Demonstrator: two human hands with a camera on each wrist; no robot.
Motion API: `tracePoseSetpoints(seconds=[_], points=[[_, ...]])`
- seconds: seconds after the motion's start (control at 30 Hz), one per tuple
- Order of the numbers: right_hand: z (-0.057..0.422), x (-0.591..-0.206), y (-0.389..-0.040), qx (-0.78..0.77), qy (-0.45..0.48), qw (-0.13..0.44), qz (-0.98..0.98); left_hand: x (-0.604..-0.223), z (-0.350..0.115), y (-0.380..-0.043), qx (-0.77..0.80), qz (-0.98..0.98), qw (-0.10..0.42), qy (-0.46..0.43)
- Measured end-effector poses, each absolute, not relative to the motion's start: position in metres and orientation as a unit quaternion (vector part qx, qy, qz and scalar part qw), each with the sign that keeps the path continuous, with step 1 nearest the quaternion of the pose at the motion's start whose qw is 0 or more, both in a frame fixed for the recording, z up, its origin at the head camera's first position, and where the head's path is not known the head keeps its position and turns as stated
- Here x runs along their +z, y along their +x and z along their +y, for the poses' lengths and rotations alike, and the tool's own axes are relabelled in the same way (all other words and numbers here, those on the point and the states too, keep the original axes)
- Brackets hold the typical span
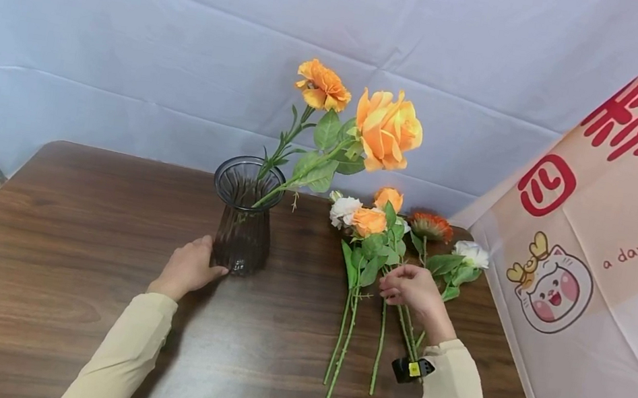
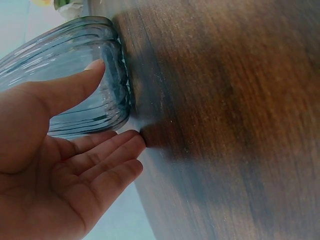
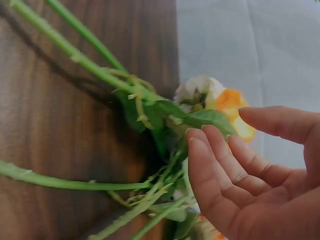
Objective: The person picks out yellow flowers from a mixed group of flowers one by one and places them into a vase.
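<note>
A dark see-through glass vase (image 1: pixel 243 236) stands upright on the table, holding an orange carnation-like flower (image 1: pixel 323 85) and a large orange rose (image 1: pixel 388 130) that leans right. My left hand (image 1: pixel 189 269) is beside the vase's base. In the left wrist view, its thumb (image 2: pixel 82 87) lies against the glass while the other fingers extend along the lower side. Over the flowers lying at the right, my right hand (image 1: pixel 417 296) has its thumb apart from slightly bent fingers, with nothing between them. Green stems (image 3: pixel 75 55) and leaves lie close to those fingertips.
Orange roses (image 1: pixel 369 222), a white flower (image 1: pixel 344 211), a rust-orange flower (image 1: pixel 431 227) and another white flower (image 1: pixel 472 253) lie at the table's right. A black strap with a yellow label (image 1: pixel 413 370) sits by the right sleeve. Cloth backdrops border the table (image 1: pixel 71 259).
</note>
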State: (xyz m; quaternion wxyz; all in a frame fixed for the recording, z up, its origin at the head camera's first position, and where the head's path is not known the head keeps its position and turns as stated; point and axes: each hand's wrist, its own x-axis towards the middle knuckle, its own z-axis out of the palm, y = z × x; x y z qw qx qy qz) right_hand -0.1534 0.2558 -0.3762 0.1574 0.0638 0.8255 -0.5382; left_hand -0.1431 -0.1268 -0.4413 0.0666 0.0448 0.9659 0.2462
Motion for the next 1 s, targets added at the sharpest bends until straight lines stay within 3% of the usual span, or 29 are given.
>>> tracePoseSetpoints(seconds=[1.0], points=[[0.245, -0.435, -0.141, -0.553, 0.08, 0.256, 0.789, -0.443, -0.128, -0.144, 0.244, 0.967, 0.053, 0.05]])
